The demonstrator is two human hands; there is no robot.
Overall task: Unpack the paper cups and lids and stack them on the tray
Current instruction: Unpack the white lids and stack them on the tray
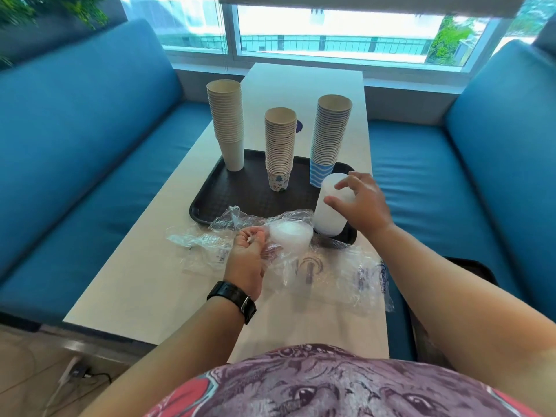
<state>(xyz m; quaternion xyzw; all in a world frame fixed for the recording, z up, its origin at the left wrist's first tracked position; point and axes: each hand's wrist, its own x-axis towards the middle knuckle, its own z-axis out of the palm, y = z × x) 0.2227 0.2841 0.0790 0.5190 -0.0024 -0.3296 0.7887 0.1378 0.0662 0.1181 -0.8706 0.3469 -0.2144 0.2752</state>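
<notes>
A dark tray (240, 200) lies on the white table. Three tall stacks of paper cups stand on it: plain beige (227, 124) at the back left, patterned (279, 149) in the middle, blue-striped (329, 136) at the right. A stack of translucent white lids (329, 212) stands on the tray's near right corner. My right hand (361, 203) curls its fingers around the top of that lid stack. My left hand (248, 254) pinches clear plastic wrap (288, 233) that still holds a few white lids (290, 239), just in front of the tray.
Empty clear plastic bags (340, 275) lie crumpled across the table's near half. Blue sofa seats (90, 182) flank the table on both sides. A window runs behind the table's far end. A second dark tray edge (478, 269) shows at my right.
</notes>
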